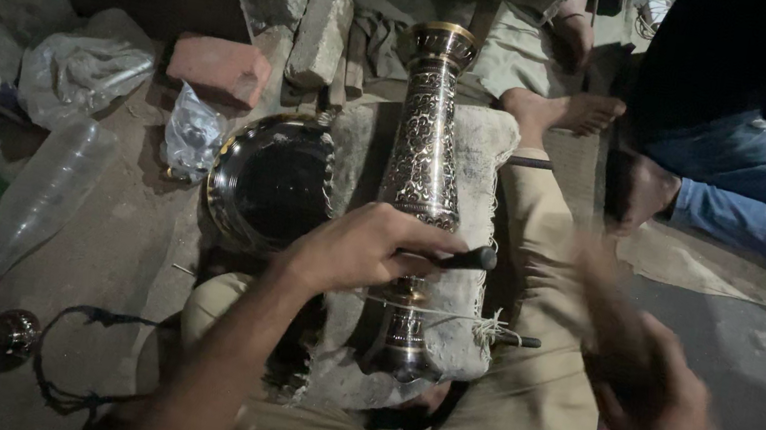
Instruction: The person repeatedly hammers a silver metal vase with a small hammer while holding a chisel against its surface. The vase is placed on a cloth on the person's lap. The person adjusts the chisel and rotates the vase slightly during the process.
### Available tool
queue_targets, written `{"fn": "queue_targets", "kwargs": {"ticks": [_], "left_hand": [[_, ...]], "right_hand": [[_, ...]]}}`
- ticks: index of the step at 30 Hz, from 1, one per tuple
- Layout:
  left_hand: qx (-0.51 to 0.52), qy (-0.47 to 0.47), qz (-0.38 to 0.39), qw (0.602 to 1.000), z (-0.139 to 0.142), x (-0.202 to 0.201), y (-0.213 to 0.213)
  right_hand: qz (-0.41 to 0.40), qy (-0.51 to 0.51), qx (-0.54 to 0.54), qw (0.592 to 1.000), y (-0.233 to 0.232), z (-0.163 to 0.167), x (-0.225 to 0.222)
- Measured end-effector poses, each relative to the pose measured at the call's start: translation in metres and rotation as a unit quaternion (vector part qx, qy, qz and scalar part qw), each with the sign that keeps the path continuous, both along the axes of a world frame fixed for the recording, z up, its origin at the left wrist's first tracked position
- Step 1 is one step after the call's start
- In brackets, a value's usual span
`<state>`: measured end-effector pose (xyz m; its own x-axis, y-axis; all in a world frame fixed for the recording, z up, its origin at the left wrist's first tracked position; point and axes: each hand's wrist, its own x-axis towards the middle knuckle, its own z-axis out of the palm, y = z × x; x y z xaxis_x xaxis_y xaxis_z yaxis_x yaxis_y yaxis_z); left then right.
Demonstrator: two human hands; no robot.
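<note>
Blurred right hand (651,387) clear of the engraved vase (425,161).

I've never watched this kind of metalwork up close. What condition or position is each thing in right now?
Engraved vase: lying on its side on a grey cushion.
Left hand: closed around a dark tool, held over the vase.
Right hand: blurred, raised off the work.
Dark metal plate: leaning beside the cushion.
Clear plastic bottle: lying down, looks empty.
</note>
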<state>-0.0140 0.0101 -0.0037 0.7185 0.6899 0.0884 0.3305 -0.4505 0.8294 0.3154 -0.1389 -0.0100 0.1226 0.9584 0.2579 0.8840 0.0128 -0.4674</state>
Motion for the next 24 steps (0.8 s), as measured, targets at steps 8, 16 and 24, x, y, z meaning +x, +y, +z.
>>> {"fn": "queue_targets", "kwargs": {"ticks": [8,16,24], "left_hand": [[0.027,0.029,0.049,0.998,0.015,0.008,-0.007],[0.054,0.046,0.054,0.996,0.02,0.016,-0.006],[0.104,0.029,0.06,0.992,0.016,0.01,-0.008]], "right_hand": [[-0.019,0.151,-0.069,0.986,-0.005,-0.025,-0.006],[-0.026,0.043,-0.23,0.972,0.015,-0.046,-0.012],[-0.005,0.334,-0.085,0.939,0.024,-0.05,-0.012]]}}
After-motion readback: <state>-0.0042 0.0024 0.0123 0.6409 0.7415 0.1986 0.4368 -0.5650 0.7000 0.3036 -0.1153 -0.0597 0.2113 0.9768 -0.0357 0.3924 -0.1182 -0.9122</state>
